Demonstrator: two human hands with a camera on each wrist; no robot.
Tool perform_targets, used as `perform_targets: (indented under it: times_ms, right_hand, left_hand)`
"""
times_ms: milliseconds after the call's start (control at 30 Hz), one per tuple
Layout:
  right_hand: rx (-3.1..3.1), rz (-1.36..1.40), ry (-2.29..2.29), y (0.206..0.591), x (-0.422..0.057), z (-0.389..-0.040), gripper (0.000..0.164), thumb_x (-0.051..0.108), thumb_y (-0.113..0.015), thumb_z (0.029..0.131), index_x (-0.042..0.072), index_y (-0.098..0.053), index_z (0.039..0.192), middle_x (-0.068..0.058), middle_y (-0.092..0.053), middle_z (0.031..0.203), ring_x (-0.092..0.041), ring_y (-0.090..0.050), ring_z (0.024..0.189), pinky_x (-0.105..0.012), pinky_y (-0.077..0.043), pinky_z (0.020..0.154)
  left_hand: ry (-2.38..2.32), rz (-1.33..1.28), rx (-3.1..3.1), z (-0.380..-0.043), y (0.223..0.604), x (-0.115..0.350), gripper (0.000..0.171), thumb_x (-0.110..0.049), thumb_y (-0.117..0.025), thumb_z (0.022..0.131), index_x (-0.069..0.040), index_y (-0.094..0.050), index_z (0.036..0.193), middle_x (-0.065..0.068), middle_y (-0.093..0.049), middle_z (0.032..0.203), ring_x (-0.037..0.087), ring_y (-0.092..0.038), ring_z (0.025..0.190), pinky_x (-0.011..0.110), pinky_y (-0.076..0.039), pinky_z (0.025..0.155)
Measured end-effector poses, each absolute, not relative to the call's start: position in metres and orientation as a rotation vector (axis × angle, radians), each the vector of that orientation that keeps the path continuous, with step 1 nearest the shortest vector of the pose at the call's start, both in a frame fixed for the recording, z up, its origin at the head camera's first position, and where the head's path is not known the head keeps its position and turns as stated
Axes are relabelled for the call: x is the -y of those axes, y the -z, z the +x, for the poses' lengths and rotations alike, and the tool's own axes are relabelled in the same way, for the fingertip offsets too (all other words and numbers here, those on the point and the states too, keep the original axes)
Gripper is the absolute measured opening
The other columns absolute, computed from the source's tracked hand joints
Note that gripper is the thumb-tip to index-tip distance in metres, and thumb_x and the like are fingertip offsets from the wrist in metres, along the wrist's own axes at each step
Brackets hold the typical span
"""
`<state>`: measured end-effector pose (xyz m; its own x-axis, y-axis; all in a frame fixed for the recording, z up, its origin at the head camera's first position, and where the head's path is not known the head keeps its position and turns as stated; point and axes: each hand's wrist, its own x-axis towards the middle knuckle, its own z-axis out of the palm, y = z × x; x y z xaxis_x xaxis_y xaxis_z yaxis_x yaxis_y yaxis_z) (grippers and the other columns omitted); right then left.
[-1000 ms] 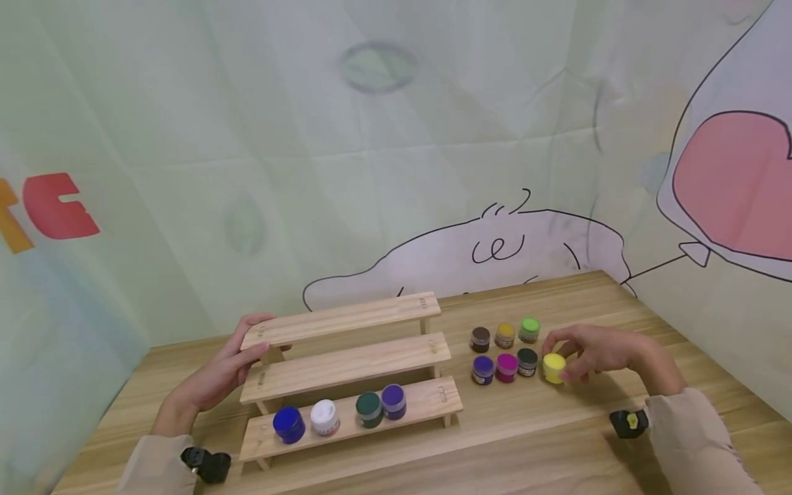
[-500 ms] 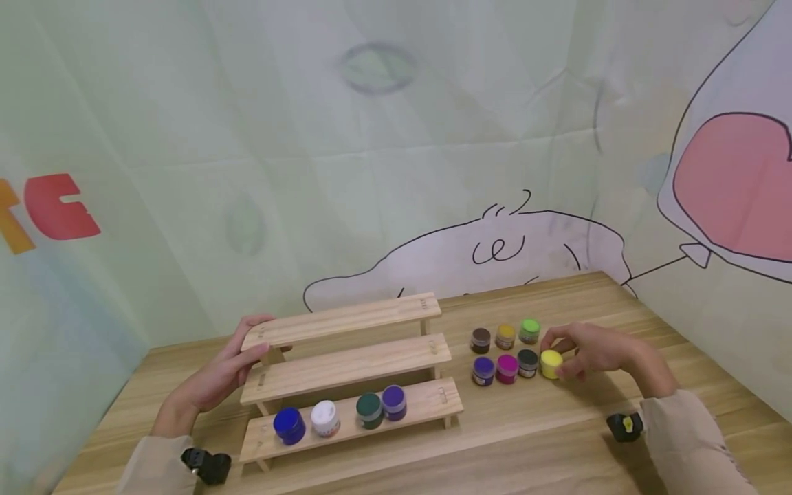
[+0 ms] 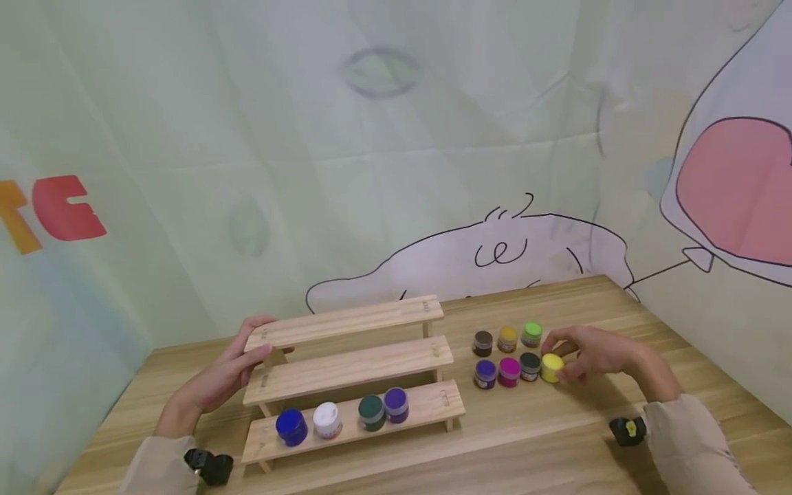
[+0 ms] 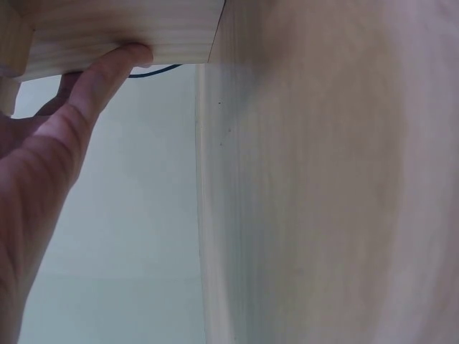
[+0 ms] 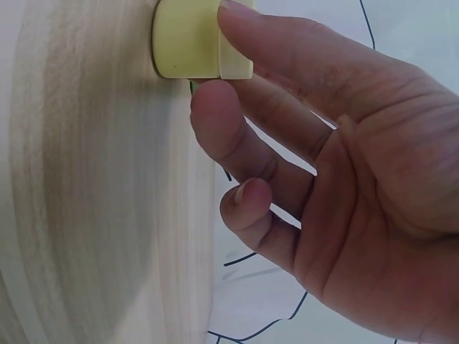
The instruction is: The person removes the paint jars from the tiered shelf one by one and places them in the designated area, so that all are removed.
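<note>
In the head view, my right hand [image 3: 597, 354] pinches a yellow paint jar [image 3: 552, 368] that stands on the table at the right end of the near row. The right wrist view shows the thumb on the lid of this jar [image 5: 190, 39], with the lower fingers curled below it. My left hand [image 3: 225, 371] grips the left end of a three-step wooden rack [image 3: 349, 368], thumb in front and fingers behind. Blue [image 3: 291, 427], white [image 3: 327, 420], dark green [image 3: 372, 412] and purple [image 3: 396, 405] jars stand on its lowest step.
Beside the yellow jar stand black [image 3: 530, 366], magenta [image 3: 509, 372] and violet [image 3: 485, 374] jars. Behind them are brown [image 3: 483, 343], ochre [image 3: 507, 339] and light green [image 3: 531, 335] ones. A printed cloth [image 3: 371, 172] hangs behind the wooden table [image 3: 526, 440].
The yellow jar has slid slightly left and back, closer to the black jar, with my right hand. My left hand stays on the rack. The head view has shifted a little.
</note>
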<state>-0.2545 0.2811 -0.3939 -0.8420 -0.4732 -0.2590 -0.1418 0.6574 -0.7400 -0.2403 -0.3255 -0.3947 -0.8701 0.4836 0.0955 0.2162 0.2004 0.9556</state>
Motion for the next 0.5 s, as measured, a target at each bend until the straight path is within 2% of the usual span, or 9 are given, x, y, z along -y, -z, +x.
perform_targets:
  times_ms: [267, 500]
  right_hand:
    - [-2.429, -0.54, 1.069, 0.3928, -0.2809, -0.2531, 0.041, 0.004, -0.077, 0.083, 0.0, -0.06, 0.121, -0.03, -0.057, 0.132, -0.025, -0.063, 0.079, -0.035, -0.054, 0.062]
    - [-2.45, -0.653, 1.064, 0.3873, -0.2752, -0.253, 0.041, 0.009, -0.077, 0.085, 0.002, -0.06, 0.121, -0.03, -0.056, 0.133, -0.025, -0.065, 0.085, -0.034, -0.055, 0.06]
  left_hand:
    - [-1.702, 0.648, -2.287, -0.2415, 0.3944, 0.3232, 0.042, -0.02, -0.037, 0.11, -0.023, -0.018, 0.148, 0.016, -0.028, 0.141, 0.026, -0.046, 0.125, 0.039, -0.051, 0.091]
    - [-1.7, 0.65, -2.297, -0.2414, 0.3956, 0.3244, 0.043, -0.02, -0.037, 0.11, -0.022, -0.017, 0.148, 0.016, -0.03, 0.14, 0.026, -0.047, 0.125, 0.039, -0.052, 0.091]
